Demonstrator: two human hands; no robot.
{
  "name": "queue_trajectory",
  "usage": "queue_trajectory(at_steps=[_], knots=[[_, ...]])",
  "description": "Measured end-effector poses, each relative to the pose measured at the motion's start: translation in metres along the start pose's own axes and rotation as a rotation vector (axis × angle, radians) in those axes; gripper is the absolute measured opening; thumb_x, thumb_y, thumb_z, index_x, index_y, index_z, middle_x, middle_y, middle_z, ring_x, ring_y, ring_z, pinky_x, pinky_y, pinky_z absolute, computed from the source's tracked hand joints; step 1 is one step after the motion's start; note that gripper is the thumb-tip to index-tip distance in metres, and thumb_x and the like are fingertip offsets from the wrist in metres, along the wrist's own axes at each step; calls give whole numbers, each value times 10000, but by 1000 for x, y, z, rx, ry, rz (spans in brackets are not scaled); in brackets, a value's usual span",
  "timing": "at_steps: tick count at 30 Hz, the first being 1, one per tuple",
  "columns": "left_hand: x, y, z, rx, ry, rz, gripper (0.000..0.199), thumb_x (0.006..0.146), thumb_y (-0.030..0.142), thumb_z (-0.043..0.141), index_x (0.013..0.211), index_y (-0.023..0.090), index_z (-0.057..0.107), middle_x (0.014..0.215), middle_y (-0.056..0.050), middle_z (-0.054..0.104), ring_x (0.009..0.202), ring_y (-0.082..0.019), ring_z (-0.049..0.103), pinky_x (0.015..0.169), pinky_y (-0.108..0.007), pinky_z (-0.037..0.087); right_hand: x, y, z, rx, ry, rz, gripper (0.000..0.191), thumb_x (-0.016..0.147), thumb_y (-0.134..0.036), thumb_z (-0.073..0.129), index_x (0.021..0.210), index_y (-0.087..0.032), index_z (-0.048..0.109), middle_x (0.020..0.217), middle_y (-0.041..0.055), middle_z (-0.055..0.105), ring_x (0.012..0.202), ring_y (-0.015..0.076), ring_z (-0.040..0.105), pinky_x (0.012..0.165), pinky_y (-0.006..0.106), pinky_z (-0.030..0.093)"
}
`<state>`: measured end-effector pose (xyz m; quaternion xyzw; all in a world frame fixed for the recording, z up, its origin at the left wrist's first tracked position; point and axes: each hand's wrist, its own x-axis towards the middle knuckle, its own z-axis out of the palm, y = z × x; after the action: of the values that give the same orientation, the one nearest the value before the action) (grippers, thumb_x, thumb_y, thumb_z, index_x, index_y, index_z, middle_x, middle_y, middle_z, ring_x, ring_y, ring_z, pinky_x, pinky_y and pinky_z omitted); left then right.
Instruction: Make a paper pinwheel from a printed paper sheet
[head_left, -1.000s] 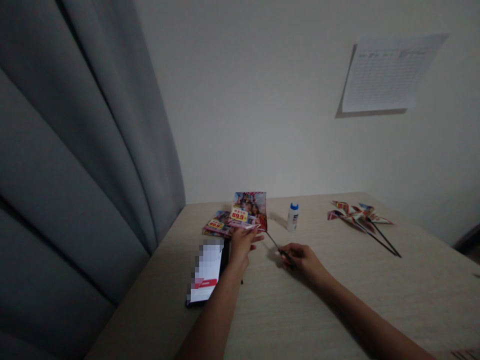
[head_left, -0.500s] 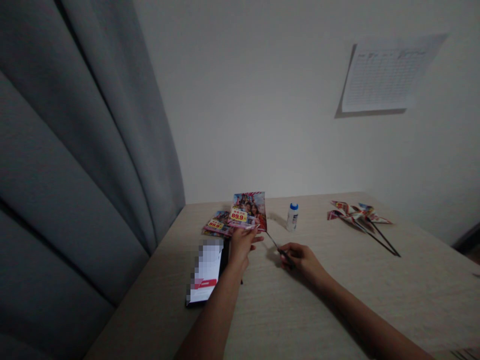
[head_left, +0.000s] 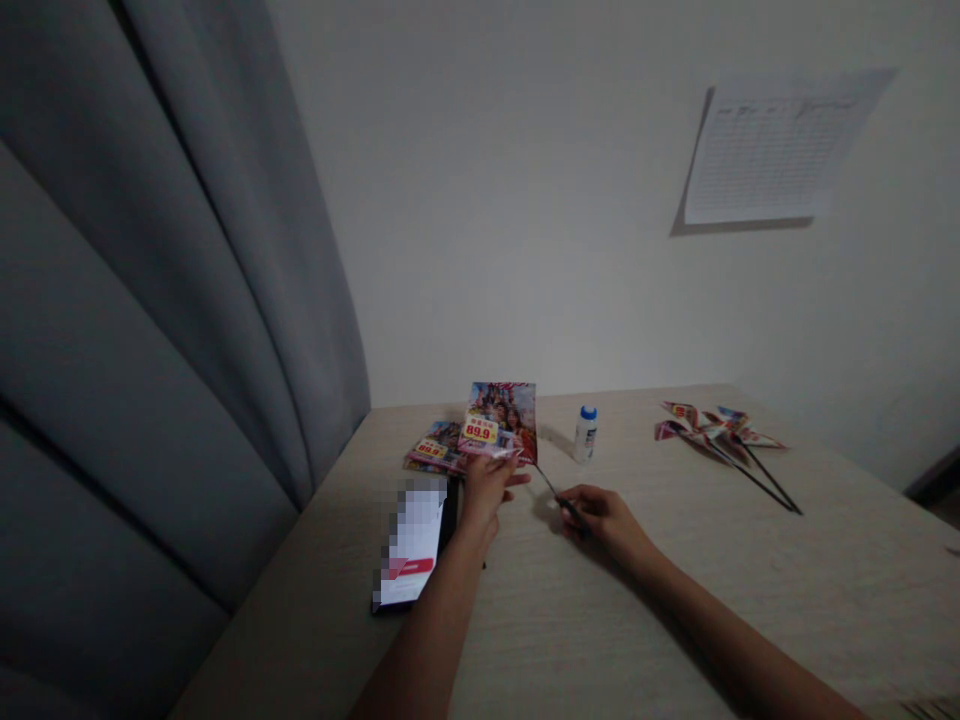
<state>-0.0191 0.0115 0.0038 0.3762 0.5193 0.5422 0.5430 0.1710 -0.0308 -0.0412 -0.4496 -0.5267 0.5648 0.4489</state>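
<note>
My left hand [head_left: 487,490] is closed on the lower edge of a square, colourful printed leaflet [head_left: 501,415] marked 89.9, holding it raised off the table. In my right hand [head_left: 600,512] is a pair of scissors [head_left: 574,514] with dark handles, fingers wrapped round them. The thin blades point up and left, and their tips meet the leaflet's lower right corner. Whether the blades are apart cannot be seen. More printed leaflets [head_left: 435,445] lie in a small pile just left of the held one.
A phone [head_left: 411,560] with a lit screen lies beside my left forearm. Behind my right hand stands a white bottle with a blue cap [head_left: 586,437]. Paper pinwheels [head_left: 716,430] on dark sticks rest at the right of the table [head_left: 555,640]. A grey curtain [head_left: 187,300] hangs at left.
My left hand and the leaflet have shifted slightly to the right, towards the scissors. My right hand stays nearly in place.
</note>
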Motion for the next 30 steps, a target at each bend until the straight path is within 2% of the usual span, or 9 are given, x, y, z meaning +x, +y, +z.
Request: queue_trajectory(at_steps=[13, 22, 30], knots=[[1, 0, 0, -5, -5, 9, 261, 775, 241, 755, 996, 141, 659, 980, -121, 771, 618, -149, 736, 383, -132, 284, 0, -2, 0, -8, -11, -12, 460, 667, -505, 793, 927, -137, 703, 595, 2, 643, 527, 128, 536, 535, 257, 370], [1, -1, -1, 7, -3, 7, 221, 795, 216, 729, 990, 142, 658, 969, -119, 771, 616, -150, 737, 388, -137, 295, 1, 1, 1, 23, -4, -11, 459, 655, -486, 802, 929, -136, 687, 583, -3, 636, 512, 126, 530, 533, 263, 375], [4, -6, -2, 2, -14, 18, 278, 763, 278, 771, 979, 149, 655, 974, -120, 767, 614, -161, 740, 380, -140, 286, -1, -7, 5, 22, 24, -2, 496, 619, -510, 823, 913, -135, 687, 547, -20, 606, 489, 108, 488, 502, 244, 338]])
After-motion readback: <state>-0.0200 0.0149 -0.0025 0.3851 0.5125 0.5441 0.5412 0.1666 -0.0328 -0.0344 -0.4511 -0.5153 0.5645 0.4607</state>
